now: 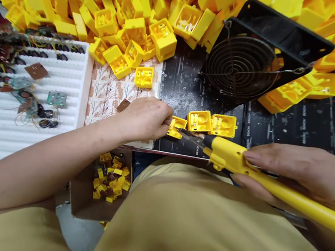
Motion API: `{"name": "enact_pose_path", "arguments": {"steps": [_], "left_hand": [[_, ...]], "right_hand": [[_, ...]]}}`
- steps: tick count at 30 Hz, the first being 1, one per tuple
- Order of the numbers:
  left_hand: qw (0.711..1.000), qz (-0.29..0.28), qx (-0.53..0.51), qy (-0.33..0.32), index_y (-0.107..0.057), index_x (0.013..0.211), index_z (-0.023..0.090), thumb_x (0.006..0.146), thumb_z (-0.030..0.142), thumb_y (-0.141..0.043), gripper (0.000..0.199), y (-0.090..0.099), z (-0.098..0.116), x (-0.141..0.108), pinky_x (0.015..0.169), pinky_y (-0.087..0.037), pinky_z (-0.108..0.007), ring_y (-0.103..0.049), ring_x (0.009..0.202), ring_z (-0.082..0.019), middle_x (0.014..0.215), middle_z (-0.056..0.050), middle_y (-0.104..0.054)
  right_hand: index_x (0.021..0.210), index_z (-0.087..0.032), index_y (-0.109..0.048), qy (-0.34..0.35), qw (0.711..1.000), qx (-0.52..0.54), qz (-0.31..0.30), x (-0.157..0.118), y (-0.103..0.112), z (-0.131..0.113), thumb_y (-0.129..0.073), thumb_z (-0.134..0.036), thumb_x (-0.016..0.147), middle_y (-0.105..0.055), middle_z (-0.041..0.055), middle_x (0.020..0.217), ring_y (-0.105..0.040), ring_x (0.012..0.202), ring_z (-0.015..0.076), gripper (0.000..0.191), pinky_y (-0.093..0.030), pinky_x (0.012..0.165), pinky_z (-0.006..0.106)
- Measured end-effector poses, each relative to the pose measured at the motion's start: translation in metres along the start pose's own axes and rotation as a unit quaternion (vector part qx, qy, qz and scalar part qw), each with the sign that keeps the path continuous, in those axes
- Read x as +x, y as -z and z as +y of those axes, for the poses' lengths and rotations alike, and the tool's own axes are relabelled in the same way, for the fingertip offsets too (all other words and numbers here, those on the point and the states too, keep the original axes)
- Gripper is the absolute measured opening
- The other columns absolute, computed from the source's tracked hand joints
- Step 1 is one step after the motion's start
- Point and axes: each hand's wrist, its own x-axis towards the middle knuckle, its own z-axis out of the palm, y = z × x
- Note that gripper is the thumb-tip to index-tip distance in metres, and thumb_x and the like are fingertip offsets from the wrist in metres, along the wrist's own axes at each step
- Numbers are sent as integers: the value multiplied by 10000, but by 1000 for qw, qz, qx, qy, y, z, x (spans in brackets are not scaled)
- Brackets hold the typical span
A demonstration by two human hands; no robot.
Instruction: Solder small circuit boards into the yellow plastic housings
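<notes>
My left hand (148, 118) is closed at the table's front edge, its fingertips pinching the left side of a small yellow plastic housing (178, 126). Two more open yellow housings (199, 120) sit in a row just right of it. In my right hand (309, 174) is a yellow soldering iron (275, 186) with a black nose, my thumb along its top. Its thin tip is blurred and points left at the pinched housing; I cannot tell whether they touch. The inside of my left fist is hidden.
A black fan (258, 53) with a wire guard leans on the black table mat (317, 129). Yellow housings (129, 2) are heaped behind. At left, white ribbed foam (71, 112) bears wired circuit boards. A cardboard box (83, 192) of small yellow parts stands below the edge.
</notes>
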Motion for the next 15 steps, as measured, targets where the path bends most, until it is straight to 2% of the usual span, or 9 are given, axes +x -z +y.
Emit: {"name": "enact_pose_path", "arguments": {"steps": [3,7,11,13,15], "left_hand": [[1000,0,13,-9,-721,853,205,807,211,-545,183,0,1,1,582,-276,-272,-592,700,-161,775,-26,-700],[1000,3,25,-11,-725,832,204,804,219,-552,175,0,3,3,577,-278,-269,-571,664,-149,760,-25,-687],[999,2,35,-13,-736,834,205,803,219,-547,192,1,5,4,576,-304,-276,-587,671,-168,761,-35,-685],[999,0,44,-11,-742,832,205,797,215,-545,200,1,5,4,574,-316,-278,-594,668,-176,749,-39,-683],[999,0,48,-10,-745,828,206,794,214,-547,201,1,5,4,572,-324,-278,-598,663,-180,742,-41,-687]], "right_hand": [[964,-183,-580,35,999,-8,11,8,-5,-1,-571,-224,954,-686,4,697,-677,608,109,43,-573,604,165],[810,-169,-602,45,998,-39,15,10,-10,2,-586,-245,950,-682,18,685,-665,592,91,160,-579,647,153],[857,-182,-608,65,998,-20,12,14,-8,-3,-681,-183,877,-702,9,740,-690,672,106,76,-590,670,172],[918,-200,-621,61,998,-9,-34,16,-2,-7,-665,-151,878,-719,14,809,-709,771,130,77,-600,709,205],[946,-240,-632,25,997,-14,-69,16,5,-11,-634,-163,899,-726,-7,849,-711,817,134,91,-601,733,225]]}}
